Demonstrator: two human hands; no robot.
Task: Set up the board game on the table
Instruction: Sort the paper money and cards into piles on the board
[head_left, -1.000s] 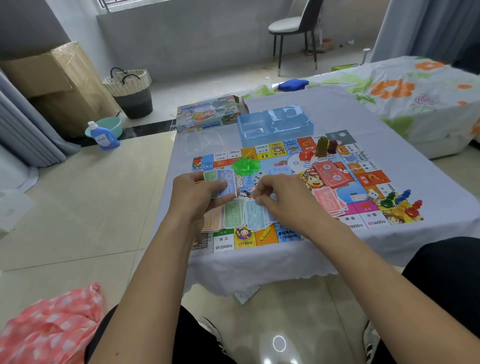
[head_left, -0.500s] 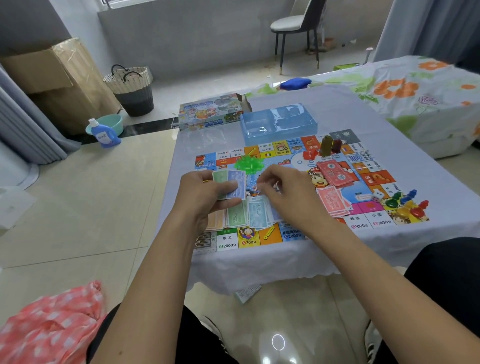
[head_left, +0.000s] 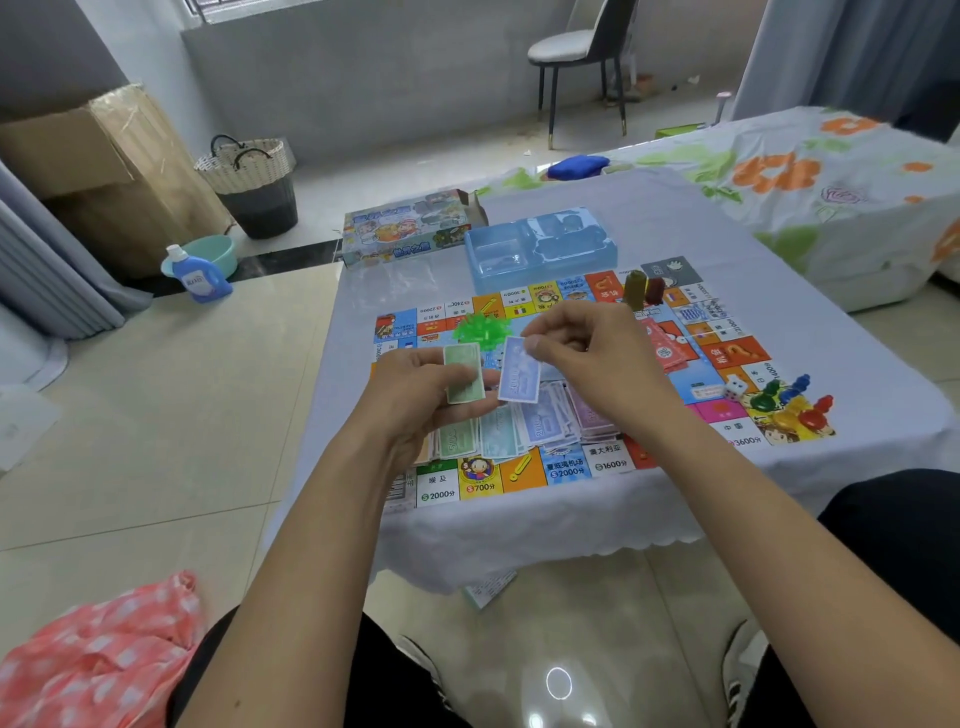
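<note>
since the earlier frame the right hand (head_left: 582, 358) has risen off the sorted stacks and now holds a blue-violet paper play-money note (head_left: 519, 370) above the board, at frame centre. thumb and fingertips pinch the note's upper edge; the note hangs tilted, its lower end over the stacks. the left hand (head_left: 415, 400) has also lifted slightly. its fingers are curled round a small green paper play-money bundle (head_left: 462, 374), thumb across the face, just left of the blue-violet note and apart from it.

the colourful square game board (head_left: 566, 467) lies flat on the low table covered with a pale lilac cloth (head_left: 623, 218), centre of the frame. sorted rows of pastel play-money stacks (head_left: 524, 428) lie on the board's near half, below both hands. a pile of translucent green plastic houses (head_left: 480, 328) sits on the board just above the left hand. red cards (head_left: 667, 348) lie on the board partly behind the right hand. coloured plastic pawns (head_left: 789, 402) and a white die (head_left: 735, 387) lie at the board's right edge. the clear blue plastic insert tray (head_left: 540, 249) touches the board's far edge; the printed cardboard game box (head_left: 405, 228) stands just left of the tray, upper centre.
</note>
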